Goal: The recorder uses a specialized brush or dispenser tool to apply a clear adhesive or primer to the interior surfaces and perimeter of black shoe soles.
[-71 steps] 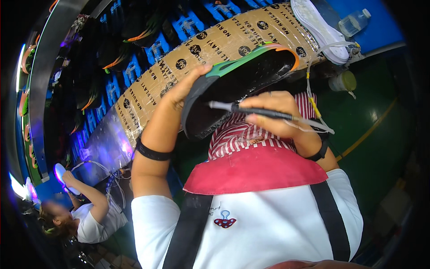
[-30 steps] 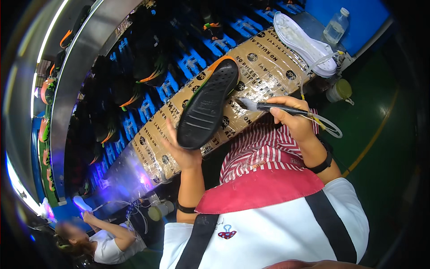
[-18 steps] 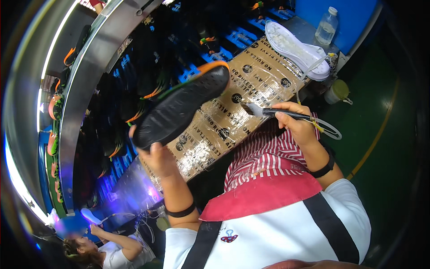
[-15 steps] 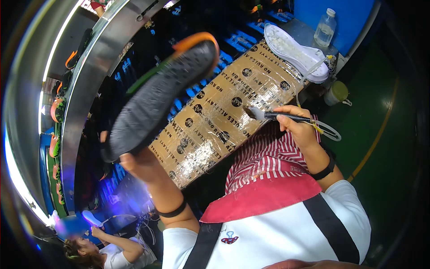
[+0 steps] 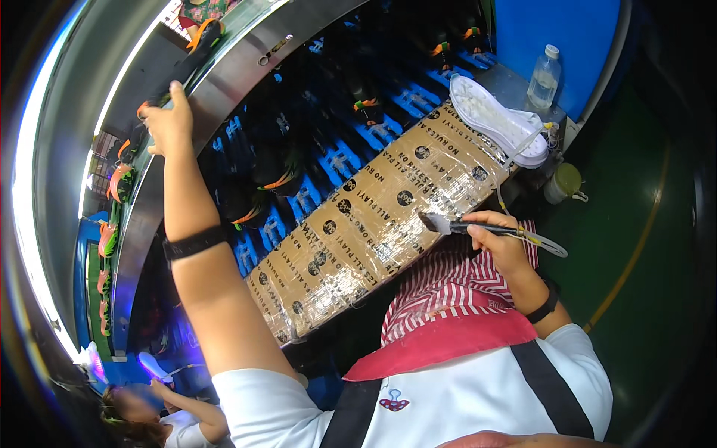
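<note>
My left hand (image 5: 170, 123) is stretched out to the far left, at the curved metal-edged conveyor (image 5: 153, 153). Its fingers are closed on a dark shoe (image 5: 158, 97) with orange trim, which my hand partly covers. Close to my body, my right hand (image 5: 496, 237) grips a glue brush (image 5: 463, 225) by its black handle, the bristles pointing left above the cardboard-covered table (image 5: 358, 239). A thin clear tube (image 5: 551, 245) trails from the handle. At the table's far right end lies a white shoe sole (image 5: 493, 123) with whitish stuff inside.
Dark shoes with orange trim (image 5: 366, 108) sit on a blue rack (image 5: 336, 160) beyond the table. A clear bottle (image 5: 544, 78) stands by the sole, and a lidded tub (image 5: 562, 183) is lower down. Another person (image 5: 175, 418) works at lower left. Scissors (image 5: 276, 49) lie on the metal edge.
My left hand has carried the black-soled shoe from above the table up and left to the conveyor. My right hand stays near the table's front edge with the brush.
</note>
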